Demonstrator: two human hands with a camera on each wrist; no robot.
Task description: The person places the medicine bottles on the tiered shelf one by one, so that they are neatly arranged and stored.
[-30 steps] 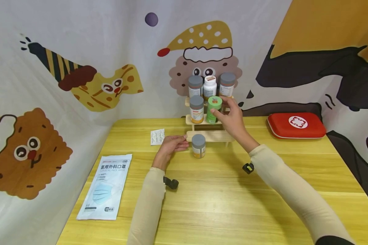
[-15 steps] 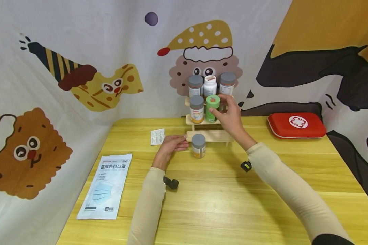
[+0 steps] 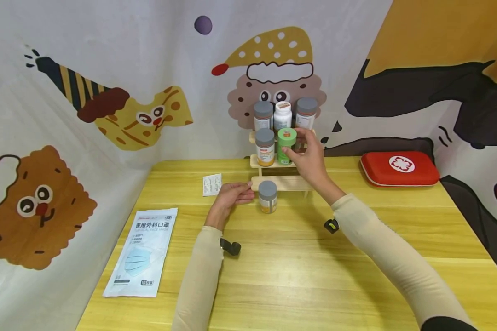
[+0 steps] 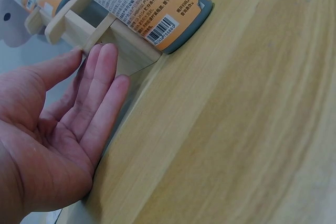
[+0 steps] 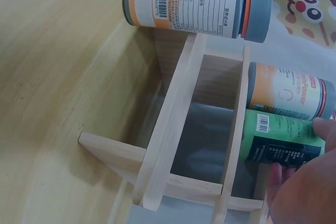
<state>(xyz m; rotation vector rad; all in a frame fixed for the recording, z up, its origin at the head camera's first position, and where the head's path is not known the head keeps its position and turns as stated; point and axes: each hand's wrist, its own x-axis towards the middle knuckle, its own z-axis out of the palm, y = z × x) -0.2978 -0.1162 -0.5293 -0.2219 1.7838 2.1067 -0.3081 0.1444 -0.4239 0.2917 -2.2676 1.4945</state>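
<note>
My right hand (image 3: 314, 161) holds a green bottle (image 3: 287, 146) between thumb and fingers, upright on the middle step of a small wooden tiered rack (image 3: 291, 183). In the right wrist view that green bottle (image 5: 281, 137) stands right beside a grey-lidded supplement jar (image 5: 286, 90). At the left end of the rack's lowest step, my left hand (image 3: 231, 198) pinches the wood with thumb and fingertips; the left wrist view shows this hand (image 4: 68, 124) at the rack's edge. Another grey-lidded jar (image 3: 268, 197) stands on the table in front of the rack.
On the top step are two grey-lidded jars (image 3: 263, 115) with a white bottle (image 3: 283, 115) between them. A blister pack (image 3: 212, 184) and a face mask packet (image 3: 142, 253) lie left. A red first-aid case (image 3: 399, 169) lies right. A printed curtain hangs behind.
My right hand has shifted the green bottle slightly left along the middle step, nearer the jar there. The left hand has stayed at the rack's end.
</note>
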